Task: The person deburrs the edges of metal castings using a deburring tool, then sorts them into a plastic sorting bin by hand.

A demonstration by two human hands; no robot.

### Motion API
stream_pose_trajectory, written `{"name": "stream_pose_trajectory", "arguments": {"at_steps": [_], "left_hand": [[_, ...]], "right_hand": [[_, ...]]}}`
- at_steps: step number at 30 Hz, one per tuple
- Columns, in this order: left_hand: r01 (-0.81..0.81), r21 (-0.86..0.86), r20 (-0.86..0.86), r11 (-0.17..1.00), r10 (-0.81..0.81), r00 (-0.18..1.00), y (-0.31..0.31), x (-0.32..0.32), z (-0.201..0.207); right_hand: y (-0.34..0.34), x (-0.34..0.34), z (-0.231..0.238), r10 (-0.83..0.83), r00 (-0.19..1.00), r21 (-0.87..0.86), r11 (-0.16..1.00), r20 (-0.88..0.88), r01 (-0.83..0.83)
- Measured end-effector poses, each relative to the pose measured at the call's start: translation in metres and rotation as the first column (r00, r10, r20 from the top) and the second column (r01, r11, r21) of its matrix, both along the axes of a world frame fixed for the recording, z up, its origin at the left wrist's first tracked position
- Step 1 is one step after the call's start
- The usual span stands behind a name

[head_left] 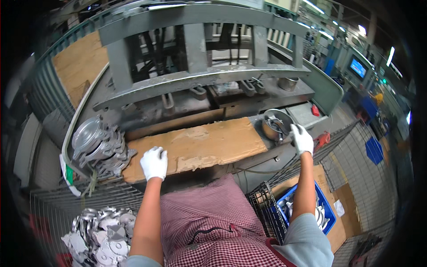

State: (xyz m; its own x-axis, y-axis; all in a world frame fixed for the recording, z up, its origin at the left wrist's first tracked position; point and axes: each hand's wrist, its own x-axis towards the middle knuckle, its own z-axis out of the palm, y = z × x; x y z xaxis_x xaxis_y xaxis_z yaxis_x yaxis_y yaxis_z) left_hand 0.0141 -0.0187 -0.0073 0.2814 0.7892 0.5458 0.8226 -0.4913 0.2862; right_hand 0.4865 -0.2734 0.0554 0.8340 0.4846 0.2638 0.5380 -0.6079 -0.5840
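My left hand (154, 163), in a white glove, is at the near edge of a flat brown cardboard sheet (200, 144). Its fingers are curled in, and nothing shows in them. My right hand (303, 140), gloved too, is at the right side of a round metal pot (269, 128). Its fingers are drawn together beside the rim; what they hold, if anything, cannot be made out. Dark tools or small metal pieces (278, 124) lie inside the pot. Left of the cardboard stands a stack of round grey metal castings (95, 142).
A heavy grey machine frame (195, 49) spans the far side. Wire mesh baskets flank me; more castings (104, 238) lie at lower left. At lower right, a blue crate (328, 213) holds metal parts. A red object (315, 110) lies behind my right hand.
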Motion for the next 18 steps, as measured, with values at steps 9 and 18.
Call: {"name": "stream_pose_trajectory", "arguments": {"at_steps": [9,18], "left_hand": [[-0.07,-0.104,-0.071,0.992,0.063,0.995,-0.001,0.0,-0.001],[-0.102,-0.115,0.009,0.988,0.104,0.995,-0.017,-0.005,-0.008]], "right_hand": [[-0.01,0.054,-0.06,-0.09,0.976,0.198,0.979,0.197,0.051],[-0.004,0.096,-0.075,0.009,0.64,-0.299,0.89,0.768,0.346]]}}
